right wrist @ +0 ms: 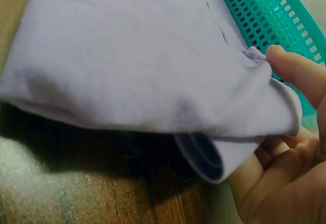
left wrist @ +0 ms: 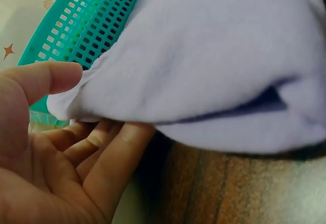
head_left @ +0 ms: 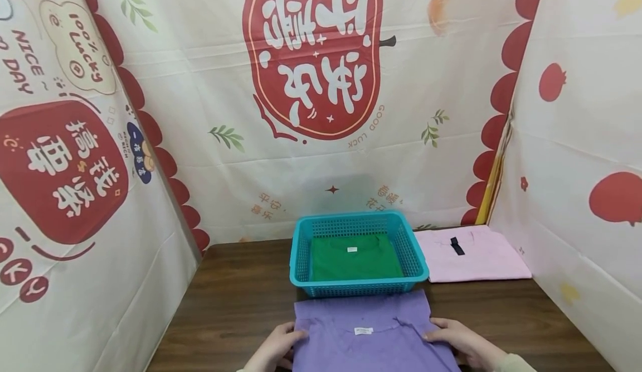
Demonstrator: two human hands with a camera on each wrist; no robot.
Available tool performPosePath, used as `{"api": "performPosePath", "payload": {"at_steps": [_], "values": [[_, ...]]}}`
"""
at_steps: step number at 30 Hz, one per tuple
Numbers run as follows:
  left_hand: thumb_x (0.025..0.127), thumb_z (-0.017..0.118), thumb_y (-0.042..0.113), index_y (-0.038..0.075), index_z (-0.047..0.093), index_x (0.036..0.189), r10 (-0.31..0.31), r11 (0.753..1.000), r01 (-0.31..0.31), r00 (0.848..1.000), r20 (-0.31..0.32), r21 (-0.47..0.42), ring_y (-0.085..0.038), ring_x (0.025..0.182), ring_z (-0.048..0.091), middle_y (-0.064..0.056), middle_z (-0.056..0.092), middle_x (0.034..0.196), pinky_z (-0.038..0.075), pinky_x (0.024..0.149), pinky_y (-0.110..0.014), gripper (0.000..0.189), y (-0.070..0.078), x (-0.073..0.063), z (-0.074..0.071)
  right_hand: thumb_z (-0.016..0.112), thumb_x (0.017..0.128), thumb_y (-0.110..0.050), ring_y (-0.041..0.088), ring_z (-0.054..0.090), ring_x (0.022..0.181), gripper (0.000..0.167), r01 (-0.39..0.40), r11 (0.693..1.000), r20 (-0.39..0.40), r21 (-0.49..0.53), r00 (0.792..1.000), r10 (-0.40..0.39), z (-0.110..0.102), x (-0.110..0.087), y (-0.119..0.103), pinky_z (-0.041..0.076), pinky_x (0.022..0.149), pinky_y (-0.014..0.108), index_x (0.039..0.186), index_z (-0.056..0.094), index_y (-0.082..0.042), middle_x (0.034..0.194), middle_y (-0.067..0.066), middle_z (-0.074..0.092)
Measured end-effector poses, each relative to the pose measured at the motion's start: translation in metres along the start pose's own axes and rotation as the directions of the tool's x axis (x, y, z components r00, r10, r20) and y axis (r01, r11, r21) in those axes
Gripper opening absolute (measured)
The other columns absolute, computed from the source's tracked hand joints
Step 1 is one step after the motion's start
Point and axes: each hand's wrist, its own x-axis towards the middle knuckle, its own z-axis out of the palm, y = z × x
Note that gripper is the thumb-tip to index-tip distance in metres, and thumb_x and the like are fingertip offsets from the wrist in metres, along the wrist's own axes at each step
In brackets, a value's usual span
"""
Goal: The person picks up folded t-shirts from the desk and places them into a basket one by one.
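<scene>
A folded purple shirt (head_left: 371, 344) with a white neck label spans the space between both hands, in front of the basket. My left hand (head_left: 276, 345) grips its left edge, thumb on top and fingers beneath; the left wrist view shows the fingers (left wrist: 109, 165) under the cloth. On the opposite side my right hand (head_left: 463, 339) pinches the shirt's right edge the same way, its thumb (right wrist: 295, 71) over the fabric. In the right wrist view a sleeve end hangs below the fold. The shirt's far edge overlaps the basket's near side in the head view.
A teal plastic basket (head_left: 297, 249) stands at the back of the brown wooden table (head_left: 230, 294), with a folded green shirt (head_left: 356, 260) inside. To its right lies a folded pink shirt (head_left: 476, 257). Printed cloth walls (head_left: 311, 177) enclose the table at the back and both sides.
</scene>
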Motion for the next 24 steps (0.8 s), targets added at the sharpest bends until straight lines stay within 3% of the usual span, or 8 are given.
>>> {"api": "performPosePath", "payload": {"at_steps": [11, 24], "values": [[0.084, 0.06, 0.011, -0.011, 0.049, 0.131, 0.081, 0.992, -0.077, 0.996, 0.029, -0.103, -0.019, 0.063, 0.064, -0.009, 0.067, 0.08, 0.055, 0.052, -0.038, 0.052, -0.011, 0.001, 0.002, 0.063, 0.091, -0.017, 0.033, 0.058, 0.107, 0.07, 0.041, 0.999, 0.067, -0.012, 0.997, -0.04, -0.005, 0.0, 0.002, 0.051, 0.083, 0.049, 0.139, 0.029, 0.02, 0.125, 0.028, 0.056], [0.084, 0.057, 0.005, -0.015, 0.045, 0.131, 0.115, 0.984, -0.109, 0.992, 0.04, -0.143, -0.018, 0.064, 0.064, -0.009, 0.067, 0.081, 0.056, 0.054, -0.037, 0.053, -0.005, -0.005, 0.004, 0.061, 0.092, -0.014, 0.038, 0.055, 0.113, 0.07, 0.107, 0.994, 0.091, -0.031, 0.99, -0.104, -0.008, -0.013, -0.005, 0.05, 0.087, 0.05, 0.138, 0.025, 0.024, 0.129, 0.032, 0.052]]}}
